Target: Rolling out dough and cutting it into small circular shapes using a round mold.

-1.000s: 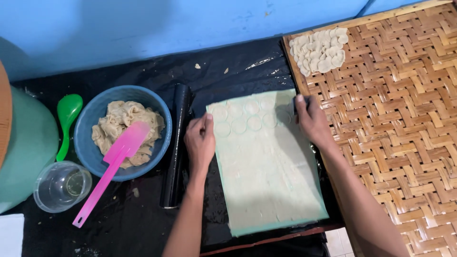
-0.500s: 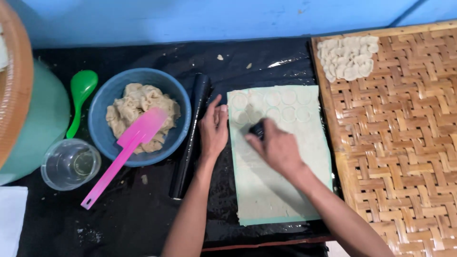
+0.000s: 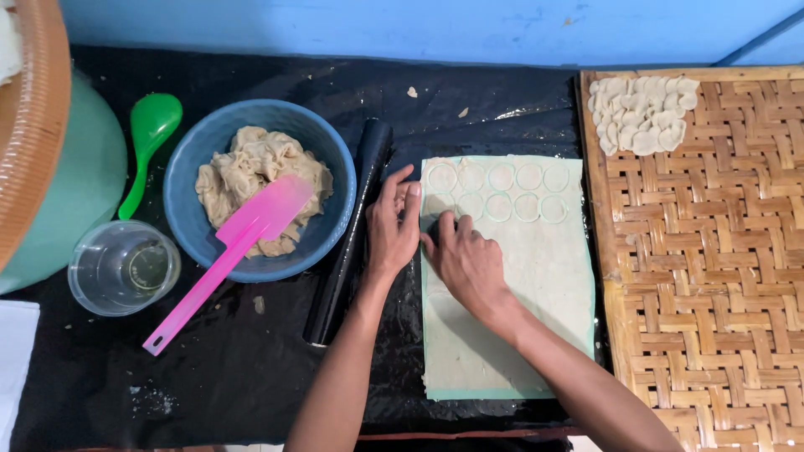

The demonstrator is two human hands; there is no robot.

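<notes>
Your right hand (image 3: 469, 264) presses a small dark round cutter (image 3: 437, 228), gripped, into the pale flat rolled dough sheet (image 3: 536, 285); your left hand (image 3: 392, 230) lies open, flat on the sheet's left edge.

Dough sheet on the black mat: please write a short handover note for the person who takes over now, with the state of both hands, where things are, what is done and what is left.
Left hand: open, flat on the left edge of the dough sheet, holding it down.
Right hand: closed over a small dark cutter, pressing at the left end of the second row.
Done: two rows of circles stamped along the top of the sheet; a pile of cut rounds lies on the woven tray.
Left: the lower part of the sheet is uncut.
Nearby: black rolling pin, blue bowl of dough with pink spatula.
</notes>
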